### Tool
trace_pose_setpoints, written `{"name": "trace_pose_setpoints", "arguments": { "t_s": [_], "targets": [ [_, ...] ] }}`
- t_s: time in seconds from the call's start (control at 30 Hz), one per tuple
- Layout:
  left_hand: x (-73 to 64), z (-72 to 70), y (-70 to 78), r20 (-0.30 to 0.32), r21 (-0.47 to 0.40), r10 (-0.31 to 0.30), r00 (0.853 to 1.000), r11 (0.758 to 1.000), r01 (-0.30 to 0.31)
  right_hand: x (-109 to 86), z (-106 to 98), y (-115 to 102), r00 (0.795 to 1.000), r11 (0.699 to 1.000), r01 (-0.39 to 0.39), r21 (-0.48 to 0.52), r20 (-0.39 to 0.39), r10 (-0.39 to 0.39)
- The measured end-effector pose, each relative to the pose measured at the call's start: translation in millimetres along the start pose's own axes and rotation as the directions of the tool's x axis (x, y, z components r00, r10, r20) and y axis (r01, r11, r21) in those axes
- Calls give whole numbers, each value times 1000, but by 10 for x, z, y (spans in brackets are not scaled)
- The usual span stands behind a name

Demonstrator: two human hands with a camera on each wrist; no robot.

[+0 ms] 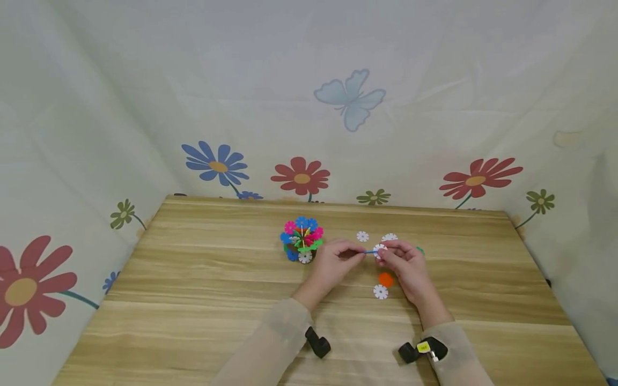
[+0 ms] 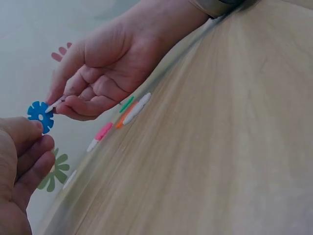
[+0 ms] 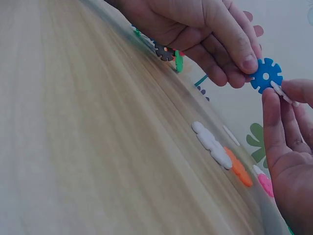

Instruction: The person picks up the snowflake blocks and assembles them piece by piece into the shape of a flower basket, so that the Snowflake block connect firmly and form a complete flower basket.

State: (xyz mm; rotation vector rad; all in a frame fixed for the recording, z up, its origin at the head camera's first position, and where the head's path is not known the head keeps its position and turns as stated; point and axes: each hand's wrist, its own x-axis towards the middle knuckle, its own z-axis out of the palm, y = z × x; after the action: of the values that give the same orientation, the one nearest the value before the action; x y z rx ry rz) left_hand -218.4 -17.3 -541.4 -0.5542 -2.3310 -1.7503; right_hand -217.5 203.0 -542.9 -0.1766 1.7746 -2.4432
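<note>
Between finger and thumb, my left hand pinches a blue snowflake disc, a flat round piece with notches around its rim and a hole in the middle. A white snowflake disc is pinched by my right hand. In both wrist views the two discs meet at their edges, the white one turned crosswise to the blue one at a notch. Both hands are raised over the table. Just left of my left hand stands a round, many-coloured cluster of joined snowflake discs.
On the wooden table lie loose white discs, an orange disc, a pink disc and a green disc, around and beyond my right hand. A flower-printed cloth hangs behind the table's far edge.
</note>
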Motion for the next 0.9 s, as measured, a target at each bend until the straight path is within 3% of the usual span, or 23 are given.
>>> {"name": "trace_pose_setpoints", "arguments": {
  "t_s": [0.1, 0.2, 0.3, 0.37, 0.5, 0.63, 0.7, 0.77, 0.9],
  "targets": [
    [5, 7, 1, 36, 25, -12, 999, 1000, 11, -1, -42, -6, 999, 1000, 11, -9, 41, -11],
    [-3, 44, 3, 105, 88, -77, 992, 994, 68, 6, -104, -8, 999, 1000, 12, -5, 43, -12],
    [-17, 102, 40, 194, 177, -155, 969, 977, 121, 5, -215, -26, 999, 1000, 2, -6, 52, -2],
    [-26, 144, 73, 250, 230, -178, 952, 966, 120, 3, -296, -49, 998, 1000, -11, -3, 54, 12],
    [-25, 246, 117, 335, 325, -109, 936, 946, -6, 8, -419, -75, 999, 1000, -25, 16, 42, 24],
    [-25, 320, 138, 385, 437, -32, 922, 887, -151, 17, -450, -81, 999, 999, -29, 32, 19, 29],
    [-26, 332, 161, 398, 479, -27, 917, 859, -183, 20, -446, -84, 999, 999, -33, 28, 10, 33],
    [-27, 336, 178, 406, 500, -36, 913, 845, -189, 21, -439, -87, 999, 999, -36, 23, 4, 36],
    [-12, 341, 178, 416, 499, -58, 908, 849, -175, 18, -424, -92, 1000, 999, -31, 9, -3, 31]
  ]
}}
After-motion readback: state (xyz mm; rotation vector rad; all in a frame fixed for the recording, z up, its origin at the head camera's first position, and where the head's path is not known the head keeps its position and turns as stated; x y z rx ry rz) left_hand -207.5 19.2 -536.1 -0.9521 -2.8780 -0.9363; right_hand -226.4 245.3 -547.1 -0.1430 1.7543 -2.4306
